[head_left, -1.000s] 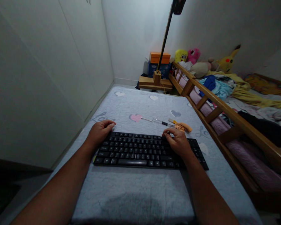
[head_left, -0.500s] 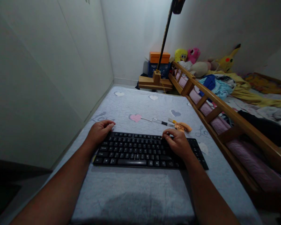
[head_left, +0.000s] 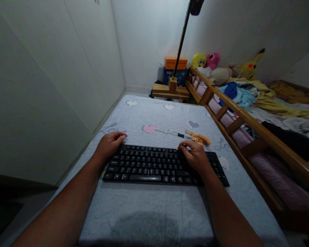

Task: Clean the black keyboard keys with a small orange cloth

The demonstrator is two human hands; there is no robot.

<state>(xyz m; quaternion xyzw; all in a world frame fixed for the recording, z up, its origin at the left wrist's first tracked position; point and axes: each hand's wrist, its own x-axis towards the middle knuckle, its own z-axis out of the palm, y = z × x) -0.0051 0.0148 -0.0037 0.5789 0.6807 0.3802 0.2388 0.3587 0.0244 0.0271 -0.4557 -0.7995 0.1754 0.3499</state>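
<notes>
A black keyboard (head_left: 146, 164) lies flat across the bed cover, its long side facing me. My left hand (head_left: 110, 144) rests on its far left corner, closed, with thumb and fingers drawn together at the edge. My right hand (head_left: 194, 154) is over the right part of the keyboard, covering some keys. Its thumb and forefinger pinch together just above the far row of keys; a tiny pale tip shows there, too small to name. Beyond that hand are a wire tool with a black grip (head_left: 180, 135), a small brush (head_left: 189, 132) and an orange cloth (head_left: 202, 139).
A thin rod (head_left: 161, 131) lies on the heart-patterned cover (head_left: 144, 212). A wooden bed rail (head_left: 237, 109) runs along the right, with clothes and plush toys behind it. A pole on a wooden base (head_left: 171, 89) stands at the far end. White cabinet doors (head_left: 54, 68) line the left.
My right hand's fingertips have shifted very slightly left and away from me along the far row of keys. My left hand and the keyboard stay where they were.
</notes>
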